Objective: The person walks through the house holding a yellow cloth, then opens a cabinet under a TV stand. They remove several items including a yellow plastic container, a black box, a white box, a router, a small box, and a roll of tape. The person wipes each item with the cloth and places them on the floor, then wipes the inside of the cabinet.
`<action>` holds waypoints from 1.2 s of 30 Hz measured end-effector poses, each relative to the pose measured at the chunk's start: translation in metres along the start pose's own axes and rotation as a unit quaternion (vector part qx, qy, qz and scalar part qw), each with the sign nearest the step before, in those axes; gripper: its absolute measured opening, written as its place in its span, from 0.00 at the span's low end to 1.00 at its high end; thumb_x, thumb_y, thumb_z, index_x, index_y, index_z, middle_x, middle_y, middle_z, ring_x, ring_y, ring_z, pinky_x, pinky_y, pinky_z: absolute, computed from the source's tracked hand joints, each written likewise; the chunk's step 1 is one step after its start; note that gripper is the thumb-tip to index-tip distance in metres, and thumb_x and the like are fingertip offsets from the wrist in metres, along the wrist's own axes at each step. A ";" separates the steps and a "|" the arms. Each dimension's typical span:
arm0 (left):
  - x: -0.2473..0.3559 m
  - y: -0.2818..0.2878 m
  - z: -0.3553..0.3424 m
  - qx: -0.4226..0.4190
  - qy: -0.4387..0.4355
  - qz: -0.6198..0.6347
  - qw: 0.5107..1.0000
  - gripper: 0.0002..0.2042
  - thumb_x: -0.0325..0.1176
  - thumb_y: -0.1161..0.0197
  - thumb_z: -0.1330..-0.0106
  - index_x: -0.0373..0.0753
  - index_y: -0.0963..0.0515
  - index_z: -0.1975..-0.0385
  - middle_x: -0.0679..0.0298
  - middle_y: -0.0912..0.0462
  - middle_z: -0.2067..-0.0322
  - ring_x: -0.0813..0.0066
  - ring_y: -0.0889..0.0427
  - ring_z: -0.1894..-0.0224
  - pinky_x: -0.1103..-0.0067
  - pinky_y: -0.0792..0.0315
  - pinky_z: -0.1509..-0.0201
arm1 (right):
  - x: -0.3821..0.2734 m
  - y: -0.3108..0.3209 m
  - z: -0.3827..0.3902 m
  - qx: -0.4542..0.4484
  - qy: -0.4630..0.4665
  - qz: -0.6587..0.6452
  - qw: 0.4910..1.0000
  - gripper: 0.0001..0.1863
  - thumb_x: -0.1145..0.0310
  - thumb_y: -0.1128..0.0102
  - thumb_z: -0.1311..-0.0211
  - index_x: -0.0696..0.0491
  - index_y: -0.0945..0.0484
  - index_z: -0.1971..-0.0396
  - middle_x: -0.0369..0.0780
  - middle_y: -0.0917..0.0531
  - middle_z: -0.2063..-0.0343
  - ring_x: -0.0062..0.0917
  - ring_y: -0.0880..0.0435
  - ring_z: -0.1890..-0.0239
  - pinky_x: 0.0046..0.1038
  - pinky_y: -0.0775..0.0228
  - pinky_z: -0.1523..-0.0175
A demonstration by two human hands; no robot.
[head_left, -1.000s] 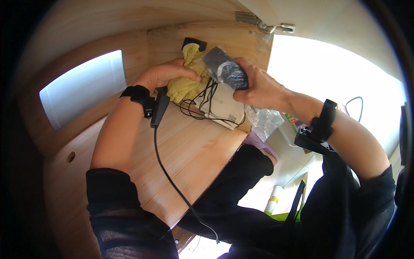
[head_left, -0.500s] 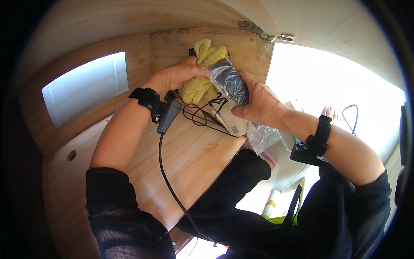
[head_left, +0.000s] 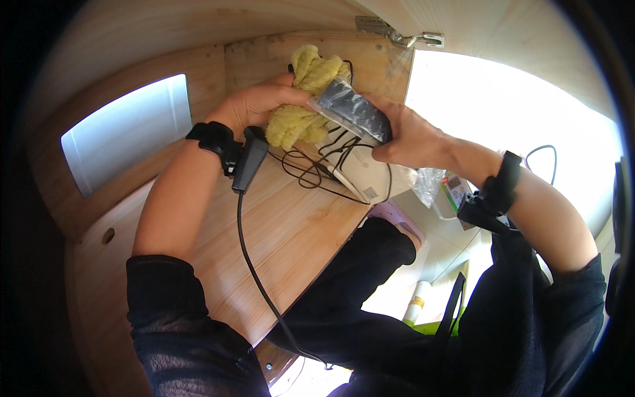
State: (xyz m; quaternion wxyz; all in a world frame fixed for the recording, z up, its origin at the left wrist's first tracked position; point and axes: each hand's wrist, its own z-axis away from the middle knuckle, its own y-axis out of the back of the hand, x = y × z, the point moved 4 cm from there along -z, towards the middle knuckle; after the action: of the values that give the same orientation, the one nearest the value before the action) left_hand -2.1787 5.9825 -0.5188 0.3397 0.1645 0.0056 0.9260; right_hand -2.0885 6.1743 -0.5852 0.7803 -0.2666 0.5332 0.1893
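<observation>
My left hand (head_left: pixel 276 96) is closed around a fluffy yellow cloth (head_left: pixel 296 126), and its thumb reaches the edge of a clear plastic wrapping. My right hand (head_left: pixel 415 134) grips the right end of a dark, oblong object in clear plastic (head_left: pixel 354 109); its exact kind does not show. Cloth and wrapped object lie side by side between my hands. Below them on the wooden surface is a white flat box-shaped device (head_left: pixel 366 173) with thin black cables (head_left: pixel 309 173) looped over it. Most fingers of my left hand are hidden behind the cloth.
Wooden cabinet walls enclose the board (head_left: pixel 291 231), with a metal hinge (head_left: pixel 397 32) above. A black cable (head_left: pixel 248 258) hangs from the device on my left wrist. Beyond the board's right edge are a clear plastic bag (head_left: pixel 426 186), a small box (head_left: pixel 455 192) and a white roll (head_left: pixel 416 303).
My right hand and the wrapped object have shifted slightly right. My left hand and the cloth moved a little up and left. More of the white device shows.
</observation>
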 end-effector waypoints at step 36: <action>-0.020 0.030 -0.003 0.066 -0.073 0.044 0.994 0.31 0.33 0.32 0.47 0.34 0.35 0.43 0.60 0.24 0.52 0.71 0.23 0.51 0.77 0.25 0.48 | 0.118 0.263 0.244 0.125 -0.215 0.107 0.963 0.43 0.67 0.32 0.68 0.53 0.31 0.41 0.38 0.26 0.58 0.27 0.32 0.58 0.24 0.43 0.49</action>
State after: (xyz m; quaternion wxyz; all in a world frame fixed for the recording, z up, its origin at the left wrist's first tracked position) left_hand -2.1845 5.9470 -0.5243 0.2863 0.2542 0.0344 0.9232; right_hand -2.0201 6.5327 -0.6806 0.8790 -0.0617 0.3972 0.2566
